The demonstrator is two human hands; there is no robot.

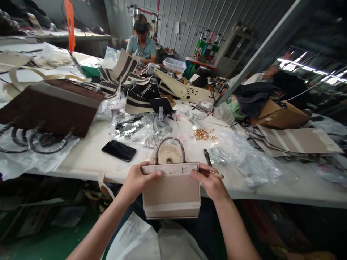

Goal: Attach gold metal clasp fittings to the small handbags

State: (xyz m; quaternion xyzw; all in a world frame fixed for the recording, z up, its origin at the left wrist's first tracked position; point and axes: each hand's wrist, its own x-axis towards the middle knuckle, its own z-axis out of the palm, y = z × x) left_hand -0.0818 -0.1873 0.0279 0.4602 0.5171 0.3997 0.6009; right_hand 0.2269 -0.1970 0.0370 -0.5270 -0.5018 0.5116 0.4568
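Between my two hands is a beige handbag panel [171, 191] with a pale top band and a dark curved handle [183, 148] standing up from it. At its upper left corner my left hand [139, 180] grips it, thumb flat on the band. My right hand [213, 183] pinches the upper right corner. A slim tool [217, 174] with a shiny end juts out from the right hand; its kind I cannot make out. Small dark marks show on the band near the handle's ends. Behind the handle stands a roll of cream strip [170, 153].
On the white table [89, 153] lie a black phone [118, 150], gold-coloured fittings [203, 134], a dark tool [207, 157] and plastic wrap [244, 159]. Brown bag pieces [51, 104] sit left, striped pieces [138, 103] ahead, flat panels [300, 140] right. A co-worker [142, 45] sits opposite.
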